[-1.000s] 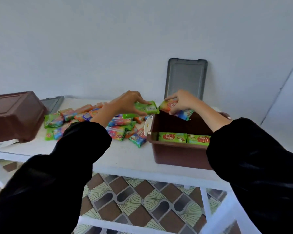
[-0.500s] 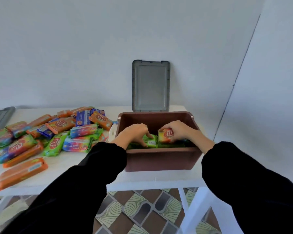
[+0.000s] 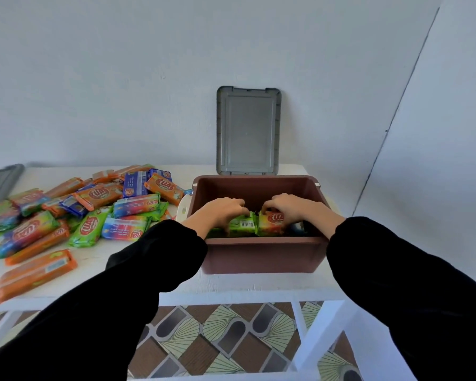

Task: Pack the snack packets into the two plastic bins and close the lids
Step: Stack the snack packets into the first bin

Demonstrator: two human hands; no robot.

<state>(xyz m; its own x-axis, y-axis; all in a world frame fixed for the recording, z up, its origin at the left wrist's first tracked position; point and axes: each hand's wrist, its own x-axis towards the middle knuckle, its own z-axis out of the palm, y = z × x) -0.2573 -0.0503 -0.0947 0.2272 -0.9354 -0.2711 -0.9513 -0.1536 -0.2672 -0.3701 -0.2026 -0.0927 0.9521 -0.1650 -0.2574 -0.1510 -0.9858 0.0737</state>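
Observation:
An open brown plastic bin [image 3: 259,257] stands on the white table [image 3: 121,273], its grey lid [image 3: 248,130] leaning upright against the wall behind it. Both hands are inside the bin. My left hand [image 3: 223,211] grips a green snack packet [image 3: 242,225] standing on edge. My right hand [image 3: 286,207] holds an orange and green packet [image 3: 271,222] right beside it. More packets lie lower in the bin, mostly hidden by the front wall. A pile of loose snack packets [image 3: 94,213] covers the table to the left.
A long orange packet [image 3: 36,273] lies near the table's front edge at the left. Part of a second grey lid [image 3: 0,180] shows at the far left edge. The wall corner runs down at the right, and patterned floor tiles show under the table.
One second ago both hands held packets in the air above the bin's left side. They have lowered into the bin and now set the two packets side by side. The view has turned right.

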